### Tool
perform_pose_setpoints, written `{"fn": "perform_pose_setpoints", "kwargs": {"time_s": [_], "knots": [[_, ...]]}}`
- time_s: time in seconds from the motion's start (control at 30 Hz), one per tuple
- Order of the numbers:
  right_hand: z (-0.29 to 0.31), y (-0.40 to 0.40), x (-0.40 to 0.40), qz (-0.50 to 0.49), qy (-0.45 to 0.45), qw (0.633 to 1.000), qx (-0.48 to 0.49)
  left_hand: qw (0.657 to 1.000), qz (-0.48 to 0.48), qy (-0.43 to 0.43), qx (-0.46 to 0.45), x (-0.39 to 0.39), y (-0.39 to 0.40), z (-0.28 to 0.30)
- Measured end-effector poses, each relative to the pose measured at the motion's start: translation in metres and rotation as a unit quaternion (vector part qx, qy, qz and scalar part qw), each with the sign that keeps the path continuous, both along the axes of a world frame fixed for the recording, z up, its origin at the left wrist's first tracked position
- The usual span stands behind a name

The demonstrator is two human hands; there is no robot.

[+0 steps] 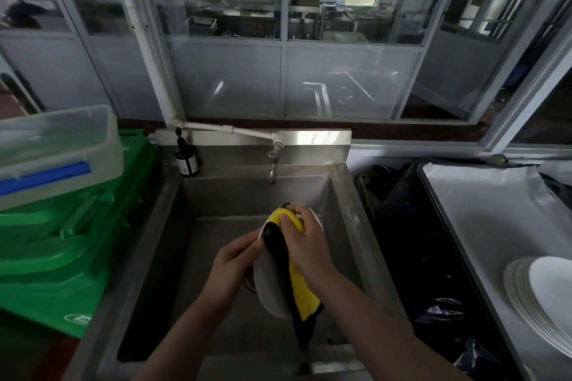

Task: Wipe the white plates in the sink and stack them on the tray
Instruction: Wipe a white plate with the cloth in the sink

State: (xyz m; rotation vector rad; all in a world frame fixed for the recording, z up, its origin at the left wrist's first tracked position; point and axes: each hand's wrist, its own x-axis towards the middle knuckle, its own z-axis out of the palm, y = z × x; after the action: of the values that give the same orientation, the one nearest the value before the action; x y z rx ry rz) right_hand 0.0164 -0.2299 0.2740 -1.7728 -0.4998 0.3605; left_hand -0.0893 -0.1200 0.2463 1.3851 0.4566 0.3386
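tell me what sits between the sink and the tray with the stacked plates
In the head view, a black plastic bag fills the gap between the sink and the tray holding the stacked plates.

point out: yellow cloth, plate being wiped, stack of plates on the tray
yellow cloth (298, 291): head view, on the yellow fold hanging below the right hand.
plate being wiped (270, 281): head view, on its bare face left of the cloth.
stack of plates (551, 284): head view, on the top plate's face.
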Motion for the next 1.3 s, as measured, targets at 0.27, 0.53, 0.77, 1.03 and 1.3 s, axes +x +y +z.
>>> {"fn": "perform_pose_setpoints", "kwargs": {"time_s": [0.27, 0.53, 0.77, 1.03, 1.3], "knots": [[-0.003, -0.001, 0.001, 0.088, 0.009, 0.995, -0.035, 0.999, 0.030, -0.021, -0.034, 0.002, -0.007, -0.005], [-0.009, -0.002, 0.007, 0.132, 0.023, 0.989, -0.065, 0.996, 0.027, -0.011, -0.089, 0.001, -0.011, -0.011], [-0.016, -0.003, 0.008, 0.143, 0.047, 0.985, -0.081, 0.993, 0.050, 0.004, -0.110, 0.002, -0.014, -0.011], [-0.024, 0.000, 0.002, 0.163, 0.002, 0.982, -0.096, 0.992, 0.041, 0.011, -0.120, 0.004, -0.008, -0.008], [-0.018, -0.003, 0.002, 0.190, 0.000, 0.976, -0.106, 0.990, 0.082, 0.057, -0.100, 0.013, -0.004, -0.010]]}}
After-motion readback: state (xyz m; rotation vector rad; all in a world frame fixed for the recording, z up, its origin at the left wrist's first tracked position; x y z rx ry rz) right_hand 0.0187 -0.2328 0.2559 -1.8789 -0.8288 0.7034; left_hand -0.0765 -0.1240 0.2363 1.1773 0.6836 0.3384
